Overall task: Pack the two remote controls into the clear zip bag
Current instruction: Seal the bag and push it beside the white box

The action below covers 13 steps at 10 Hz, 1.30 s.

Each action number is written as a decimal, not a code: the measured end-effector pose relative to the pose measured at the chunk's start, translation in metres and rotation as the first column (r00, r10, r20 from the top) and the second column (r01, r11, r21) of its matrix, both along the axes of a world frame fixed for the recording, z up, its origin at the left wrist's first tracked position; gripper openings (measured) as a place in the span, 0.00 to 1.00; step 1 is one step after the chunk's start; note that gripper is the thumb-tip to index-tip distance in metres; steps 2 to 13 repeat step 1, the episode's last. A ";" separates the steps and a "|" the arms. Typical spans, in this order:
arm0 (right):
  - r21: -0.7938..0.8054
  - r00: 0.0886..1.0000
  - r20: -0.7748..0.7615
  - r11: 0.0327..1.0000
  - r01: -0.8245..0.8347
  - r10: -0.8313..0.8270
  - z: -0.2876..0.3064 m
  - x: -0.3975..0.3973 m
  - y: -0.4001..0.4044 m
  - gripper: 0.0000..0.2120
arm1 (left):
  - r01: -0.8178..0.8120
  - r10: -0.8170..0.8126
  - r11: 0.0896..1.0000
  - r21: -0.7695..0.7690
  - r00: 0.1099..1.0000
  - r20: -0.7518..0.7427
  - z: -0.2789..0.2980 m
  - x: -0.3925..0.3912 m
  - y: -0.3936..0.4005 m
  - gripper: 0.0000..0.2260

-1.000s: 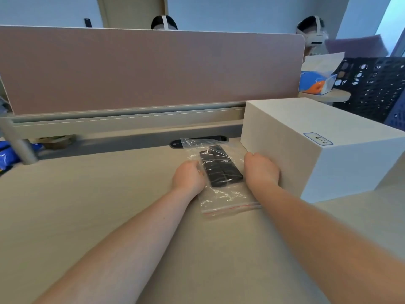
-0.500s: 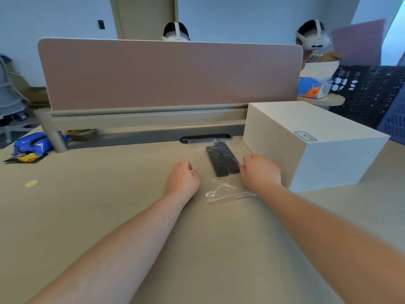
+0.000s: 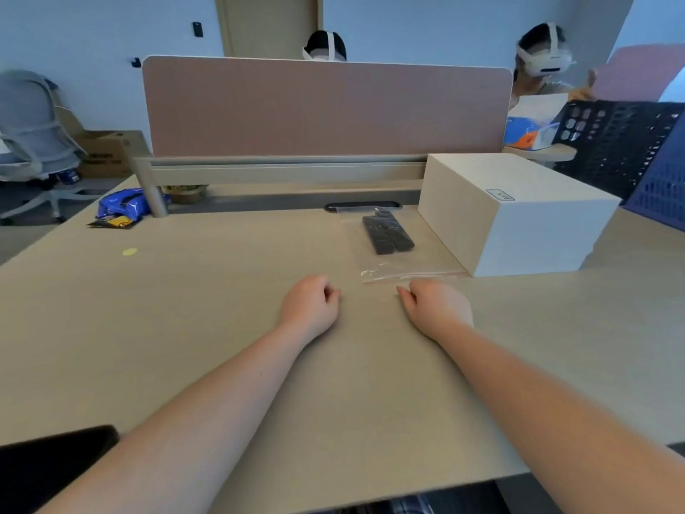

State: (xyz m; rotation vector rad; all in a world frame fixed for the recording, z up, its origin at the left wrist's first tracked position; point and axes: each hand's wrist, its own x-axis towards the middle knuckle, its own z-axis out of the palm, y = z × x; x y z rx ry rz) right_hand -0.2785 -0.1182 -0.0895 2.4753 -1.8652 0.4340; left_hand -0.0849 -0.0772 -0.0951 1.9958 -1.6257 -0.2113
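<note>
Two black remote controls [image 3: 387, 233] lie side by side inside the clear zip bag [image 3: 398, 263], which rests flat on the desk next to the white box. The bag's red-striped zip edge faces me. My left hand [image 3: 309, 306] rests on the desk just left of and nearer than the bag, fingers loosely curled, holding nothing. My right hand [image 3: 435, 309] rests just in front of the zip edge, fingers also curled and empty. Neither hand touches the bag.
A white box [image 3: 519, 213] stands right of the bag. A pink divider panel [image 3: 326, 109] closes the desk's far side. Blue snack packets [image 3: 122, 207] lie at far left. A dark object [image 3: 52, 465] sits at the near left corner. Two people sit beyond the divider.
Both hands let go of the bag and drew back toward me. The bag with the remotes stays flat on the desk beside the box.
</note>
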 end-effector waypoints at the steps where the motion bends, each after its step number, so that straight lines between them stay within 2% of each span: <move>1: 0.010 0.997 0.083 1.000 -0.004 0.003 -0.004 -0.008 0.014 0.17 | 0.016 -0.016 0.999 -0.030 1.000 0.012 -0.003 0.002 0.005 0.08; 13: 0.010 0.997 0.083 1.000 -0.004 0.003 -0.004 -0.008 0.014 0.17 | 0.016 -0.016 0.999 -0.030 1.000 0.012 -0.003 0.002 0.005 0.08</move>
